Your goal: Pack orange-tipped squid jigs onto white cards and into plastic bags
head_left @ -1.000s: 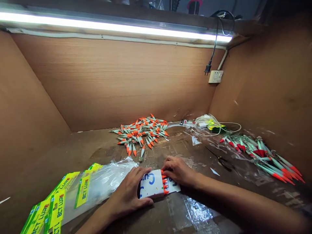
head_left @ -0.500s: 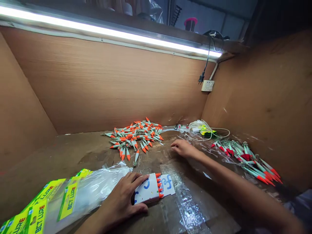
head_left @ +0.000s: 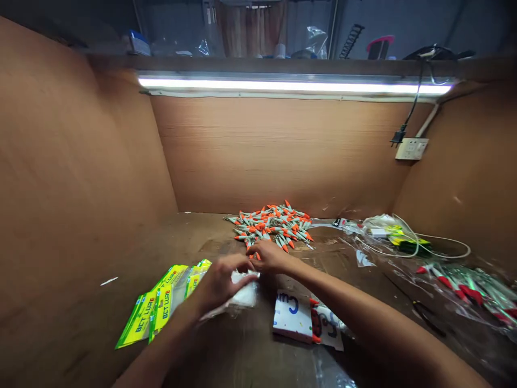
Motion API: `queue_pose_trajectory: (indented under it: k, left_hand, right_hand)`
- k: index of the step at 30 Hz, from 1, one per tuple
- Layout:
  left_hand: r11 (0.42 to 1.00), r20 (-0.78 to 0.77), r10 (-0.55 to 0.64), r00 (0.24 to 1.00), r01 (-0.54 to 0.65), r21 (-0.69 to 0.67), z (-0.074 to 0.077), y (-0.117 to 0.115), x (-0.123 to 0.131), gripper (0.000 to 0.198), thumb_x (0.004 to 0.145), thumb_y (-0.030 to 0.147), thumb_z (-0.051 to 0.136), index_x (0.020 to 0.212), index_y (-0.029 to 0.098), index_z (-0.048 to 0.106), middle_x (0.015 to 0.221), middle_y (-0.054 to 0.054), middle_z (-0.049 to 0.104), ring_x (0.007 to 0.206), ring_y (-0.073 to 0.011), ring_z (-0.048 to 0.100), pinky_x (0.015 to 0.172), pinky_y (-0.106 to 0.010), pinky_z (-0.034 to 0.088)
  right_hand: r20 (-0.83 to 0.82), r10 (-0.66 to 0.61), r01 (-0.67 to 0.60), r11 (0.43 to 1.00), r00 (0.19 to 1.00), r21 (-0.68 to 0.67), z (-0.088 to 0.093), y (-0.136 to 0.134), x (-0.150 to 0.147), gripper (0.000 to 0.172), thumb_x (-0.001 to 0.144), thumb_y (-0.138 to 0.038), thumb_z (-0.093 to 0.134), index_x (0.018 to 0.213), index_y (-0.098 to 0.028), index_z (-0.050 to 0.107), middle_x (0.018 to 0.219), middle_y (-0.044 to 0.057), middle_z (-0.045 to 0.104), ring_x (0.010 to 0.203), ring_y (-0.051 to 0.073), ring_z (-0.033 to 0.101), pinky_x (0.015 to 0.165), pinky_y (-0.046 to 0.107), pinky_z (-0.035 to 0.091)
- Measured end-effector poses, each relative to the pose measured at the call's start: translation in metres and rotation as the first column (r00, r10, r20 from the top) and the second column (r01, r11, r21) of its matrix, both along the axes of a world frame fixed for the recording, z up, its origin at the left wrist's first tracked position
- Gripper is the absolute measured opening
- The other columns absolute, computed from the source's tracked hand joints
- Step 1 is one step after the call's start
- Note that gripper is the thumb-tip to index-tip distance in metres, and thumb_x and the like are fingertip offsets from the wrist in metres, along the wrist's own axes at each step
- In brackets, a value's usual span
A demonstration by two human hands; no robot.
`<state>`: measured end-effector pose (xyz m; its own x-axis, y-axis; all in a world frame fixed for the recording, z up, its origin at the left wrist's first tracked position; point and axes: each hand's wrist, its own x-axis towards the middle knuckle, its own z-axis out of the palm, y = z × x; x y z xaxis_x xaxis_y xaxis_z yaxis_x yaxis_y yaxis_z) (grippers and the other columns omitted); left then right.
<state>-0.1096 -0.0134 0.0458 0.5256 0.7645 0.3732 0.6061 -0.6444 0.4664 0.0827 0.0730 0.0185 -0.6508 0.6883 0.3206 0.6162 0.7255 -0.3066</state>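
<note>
1. Far left, on the worn brown bench top [head_left: 189, 237], a fanned stack of clear sleeves with yellow-green printed headers [head_left: 159, 310] lies flat, touching the bag in hand.
2. The left hand [head_left: 220, 280] has its fingers curled and pinched on the near edge of a clear plastic bag [head_left: 244, 295], which lies low on the bench just right of the stack. The view is blurred, so the finer grip is not readable.
3. The right hand [head_left: 271, 256] has its fingertips drawn together on the bag's far edge, meeting the left thumb. Whether it also holds a lure cannot be told.
4. Judgement: the film is thin and slippery. One wall per hand, kept close to the bench, should stop the mouth collapsing.
5. Under the right forearm lies a white card with blue lettering and orange-tipped lures [head_left: 299, 318]. Behind the hands is a pile of pale orange-tipped lures [head_left: 274, 223].
6. Far right and well apart, red-tipped lures lie in clear wrap [head_left: 464, 283].
</note>
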Motion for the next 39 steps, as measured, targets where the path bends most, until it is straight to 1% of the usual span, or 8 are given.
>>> queue_pose_trajectory:
  k: [5, 9, 13, 19, 25, 31, 35, 39]
  left_hand:
    - [0.913, -0.136, 0.4, 0.906, -0.408, -0.03, 0.003, 0.04, -0.082, 0.036, 0.083, 0.042, 0.066, 0.111, 0.019, 0.067, 0.107, -0.011, 0.071, 0.097, -0.0289, 0.065, 0.084, -0.037, 0.047]
    - [0.897, -0.21, 0.383, 0.9, -0.416, -0.15, -0.01, 0.049, -0.107, 0.054, 0.065, 0.044, 0.079, 0.112, 0.019, 0.068, 0.109, -0.012, 0.071, 0.103, -0.0335, 0.064, 0.085, -0.038, 0.047]
    - [0.918, -0.19, 0.327, 0.926, -0.359, -0.166, -0.012, 0.051, -0.102, 0.034, 0.068, 0.046, 0.076, 0.09, 0.02, 0.074, 0.096, -0.008, 0.072, 0.095, -0.0295, 0.064, 0.081, -0.033, 0.045]
    - [0.942, -0.133, 0.246, 0.96, -0.269, -0.201, -0.007, 0.051, -0.096, 0.045, 0.09, 0.052, 0.05, 0.08, 0.016, 0.075, 0.07, -0.002, 0.068, 0.067, -0.0188, 0.059, 0.062, -0.026, 0.038]
    - [0.96, -0.085, 0.178, 0.98, -0.192, -0.205, -0.002, 0.046, -0.089, 0.051, 0.097, 0.053, 0.039, 0.097, 0.017, 0.076, 0.088, -0.005, 0.073, 0.079, -0.0206, 0.062, 0.073, -0.027, 0.043]
    - [0.993, -0.068, -0.051, 0.996, 0.043, -0.112, -0.006, 0.03, -0.047, 0.043, 0.103, 0.046, 0.035, 0.115, 0.025, 0.072, 0.106, -0.006, 0.068, 0.097, -0.0202, 0.06, 0.088, -0.029, 0.045]
    - [0.989, -0.113, -0.148, 0.983, 0.144, -0.042, -0.015, 0.018, -0.014, 0.036, 0.102, 0.044, 0.041, 0.118, 0.03, 0.07, 0.114, -0.007, 0.062, 0.104, -0.0209, 0.057, 0.094, -0.033, 0.045]
    - [0.973, -0.151, -0.23, 0.961, 0.231, -0.013, -0.024, 0.009, 0.015, 0.032, 0.103, 0.04, 0.043, 0.118, 0.032, 0.07, 0.122, -0.007, 0.059, 0.11, -0.022, 0.055, 0.098, -0.037, 0.045]
  right_hand:
    - [0.06, 0.087, -0.086, 0.996, 0.994, -0.013, 0.0, 0.024, -0.053, 0.048, 0.08, -0.047, 0.075, 0.114, -0.012, 0.072, 0.098, 0.009, 0.074, 0.091, 0.022, 0.062, 0.078, 0.026, 0.039]
    - [0.078, 0.129, -0.127, 0.991, 0.989, -0.035, -0.002, 0.026, -0.077, 0.017, 0.075, -0.03, 0.081, 0.083, -0.015, 0.077, 0.071, -0.003, 0.069, 0.073, 0.013, 0.058, 0.071, 0.021, 0.037]
    - [0.005, 0.096, -0.096, 0.995, 0.995, 0.019, 0.008, 0.021, -0.07, 0.011, 0.088, -0.025, 0.069, 0.087, -0.017, 0.076, 0.082, 0.002, 0.071, 0.08, 0.015, 0.059, 0.074, 0.022, 0.041]
    - [-0.137, -0.055, 0.074, 0.988, 0.989, 0.137, 0.022, -0.038, -0.024, 0.042, 0.1, -0.039, 0.051, 0.136, -0.019, 0.055, 0.141, 0.015, 0.052, 0.126, 0.029, 0.046, 0.106, 0.042, 0.035]
    - [0.016, -0.102, 0.101, 0.995, 0.995, 0.012, -0.019, -0.145, 0.036, 0.082, 0.083, -0.062, 0.064, 0.152, -0.027, 0.037, 0.142, 0.013, 0.054, 0.12, 0.035, 0.05, 0.105, 0.05, 0.038]
    - [0.049, -0.087, 0.092, 0.989, 0.995, -0.117, -0.014, -0.199, 0.105, 0.073, 0.082, -0.017, 0.058, 0.149, -0.039, 0.039, 0.126, 0.009, 0.065, 0.115, 0.028, 0.059, 0.114, 0.049, 0.033]
    - [0.023, -0.042, 0.044, 0.994, 0.999, -0.098, -0.014, -0.227, 0.149, 0.07, 0.085, -0.01, 0.051, 0.147, -0.042, 0.039, 0.115, 0.004, 0.071, 0.105, 0.021, 0.068, 0.114, 0.047, 0.037]
    - [-0.052, -0.38, 0.382, 0.923, 0.923, 0.044, -0.041, -0.246, 0.182, 0.059, 0.089, -0.028, 0.06, 0.145, -0.029, 0.045, 0.132, 0.011, 0.06, 0.123, 0.029, 0.059, 0.106, 0.047, 0.047]
